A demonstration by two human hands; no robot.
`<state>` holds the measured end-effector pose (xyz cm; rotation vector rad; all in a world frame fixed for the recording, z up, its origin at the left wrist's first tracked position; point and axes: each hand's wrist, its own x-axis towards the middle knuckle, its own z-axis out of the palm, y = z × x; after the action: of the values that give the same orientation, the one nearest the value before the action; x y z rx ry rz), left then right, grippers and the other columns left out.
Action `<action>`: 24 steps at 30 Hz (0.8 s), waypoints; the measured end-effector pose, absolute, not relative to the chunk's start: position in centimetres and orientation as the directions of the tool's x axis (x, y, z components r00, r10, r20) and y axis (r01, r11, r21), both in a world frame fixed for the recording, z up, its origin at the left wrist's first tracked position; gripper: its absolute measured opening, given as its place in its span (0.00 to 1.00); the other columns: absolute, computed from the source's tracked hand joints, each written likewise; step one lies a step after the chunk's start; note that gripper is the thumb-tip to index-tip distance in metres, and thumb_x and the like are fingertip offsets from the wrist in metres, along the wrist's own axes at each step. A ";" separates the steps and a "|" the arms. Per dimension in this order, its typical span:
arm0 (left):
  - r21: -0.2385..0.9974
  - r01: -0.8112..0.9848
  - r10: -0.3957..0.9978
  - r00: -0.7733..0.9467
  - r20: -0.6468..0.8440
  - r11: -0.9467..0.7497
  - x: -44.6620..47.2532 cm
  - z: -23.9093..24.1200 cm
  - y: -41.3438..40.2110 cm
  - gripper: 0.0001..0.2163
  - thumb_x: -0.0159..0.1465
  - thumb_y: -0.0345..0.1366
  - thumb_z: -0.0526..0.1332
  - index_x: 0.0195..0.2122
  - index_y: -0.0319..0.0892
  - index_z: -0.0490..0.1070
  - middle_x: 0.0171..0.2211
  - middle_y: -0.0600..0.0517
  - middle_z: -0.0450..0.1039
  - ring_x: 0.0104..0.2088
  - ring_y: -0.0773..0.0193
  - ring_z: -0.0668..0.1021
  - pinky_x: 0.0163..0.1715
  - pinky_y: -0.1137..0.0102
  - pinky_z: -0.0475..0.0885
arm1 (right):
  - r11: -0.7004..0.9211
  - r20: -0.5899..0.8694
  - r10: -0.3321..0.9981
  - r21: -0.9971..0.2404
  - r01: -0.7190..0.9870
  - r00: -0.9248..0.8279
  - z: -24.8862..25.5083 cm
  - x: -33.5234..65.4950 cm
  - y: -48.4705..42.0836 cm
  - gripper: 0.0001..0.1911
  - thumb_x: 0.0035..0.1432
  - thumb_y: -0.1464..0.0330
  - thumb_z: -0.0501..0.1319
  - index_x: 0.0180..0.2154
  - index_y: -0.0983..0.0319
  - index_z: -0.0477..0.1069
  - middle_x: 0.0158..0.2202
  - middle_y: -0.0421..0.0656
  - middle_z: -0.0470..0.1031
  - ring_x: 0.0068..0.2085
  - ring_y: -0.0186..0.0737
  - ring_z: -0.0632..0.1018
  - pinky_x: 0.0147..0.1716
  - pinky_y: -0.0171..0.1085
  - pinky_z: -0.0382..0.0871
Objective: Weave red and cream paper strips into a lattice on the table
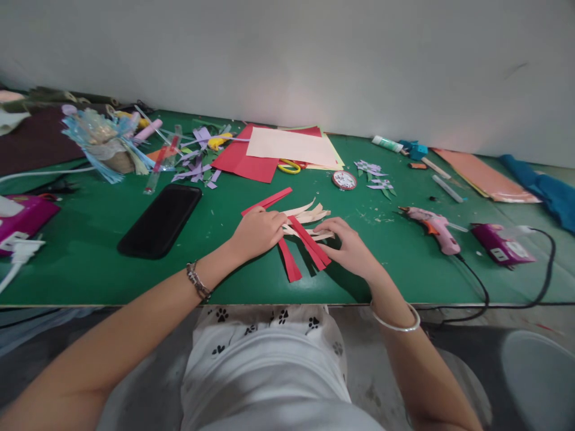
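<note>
Red paper strips (309, 242) and cream paper strips (309, 212) cross each other near the front of the green table. My left hand (258, 233) is closed on the left ends of the cream strips where they meet the red ones. One red strip (269, 200) juts out behind that hand. On the right, my right hand (345, 245) has its thumb and fingers pinched around the free end of a lower cream strip. Part of the crossing is hidden under my left fingers.
A black phone (160, 221) lies left of my hands. Red and cream paper sheets (291, 146) are stacked behind, over yellow-handled scissors (290, 167). A pink glue gun (433, 227) and purple power strip (501, 244) sit to the right, with a cord hanging over the front edge.
</note>
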<state>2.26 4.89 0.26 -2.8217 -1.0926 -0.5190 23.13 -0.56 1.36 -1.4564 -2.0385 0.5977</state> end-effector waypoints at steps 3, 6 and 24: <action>0.040 0.662 0.633 0.694 0.343 -0.748 2.2 0.3 4.9 0.09 0.60 0.29 0.50 0.34 0.37 0.70 0.28 0.49 0.76 0.30 0.62 0.76 0.32 0.68 0.63 | 0.368 0.165 0.927 -0.578 0.728 -0.337 1.8 23.0 -0.9 0.16 0.55 0.67 0.55 0.47 0.56 0.64 0.47 0.47 0.67 0.50 0.45 0.67 0.48 0.47 0.58; 0.014 0.662 0.626 0.701 0.341 -0.749 2.3 0.3 4.9 0.09 0.60 0.29 0.50 0.33 0.37 0.70 0.28 0.49 0.75 0.29 0.62 0.76 0.31 0.68 0.63 | 0.408 0.139 0.910 -0.471 0.782 -0.391 2.1 22.9 -1.0 0.20 0.56 0.70 0.54 0.51 0.52 0.62 0.51 0.46 0.64 0.53 0.46 0.64 0.49 0.48 0.54; -0.033 0.640 0.587 0.722 0.367 -0.767 2.3 0.4 4.8 0.11 0.61 0.31 0.50 0.28 0.37 0.70 0.25 0.49 0.75 0.26 0.63 0.75 0.29 0.68 0.63 | 0.404 0.213 0.911 -0.640 0.654 -0.354 2.3 22.0 0.8 0.08 0.54 0.66 0.56 0.28 0.59 0.72 0.35 0.42 0.73 0.36 0.38 0.73 0.41 0.42 0.61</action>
<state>2.26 4.80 0.40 -2.7669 -0.9932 -0.5084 21.95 0.79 2.35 -1.3289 -2.1195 0.6172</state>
